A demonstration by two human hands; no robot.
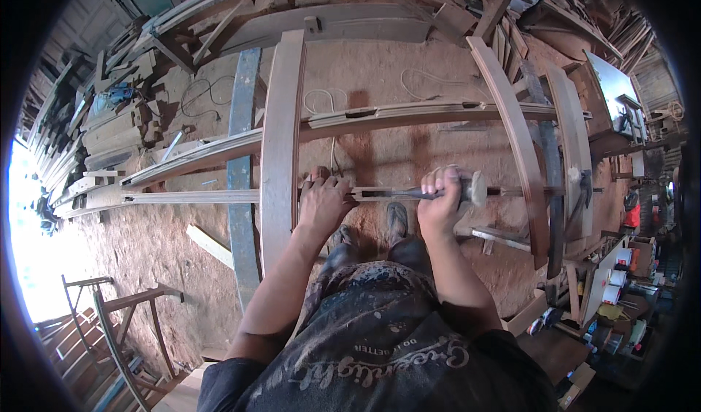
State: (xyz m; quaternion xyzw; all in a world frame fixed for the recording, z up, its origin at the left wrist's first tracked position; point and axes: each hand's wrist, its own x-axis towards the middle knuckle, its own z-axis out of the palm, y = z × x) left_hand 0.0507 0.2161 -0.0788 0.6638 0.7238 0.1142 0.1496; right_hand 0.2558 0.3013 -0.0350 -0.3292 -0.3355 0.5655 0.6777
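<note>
- The black, paint-spattered shirt (328,332) on the person's torso is nearest the camera.
- The right hand (440,196) has its fingers clamped around a long, dark-shafted tool (407,193) with a pale, rounded end.
- This tool points along a narrow, pale wooden rail (197,197), which crosses both edges of a blue-grey painted beam (239,178).
- The left hand (325,204), fingers bent over the rail, is just beside the right edge of a wide, flat, light-brown plank (281,120); whether they grip cannot be told.
</note>
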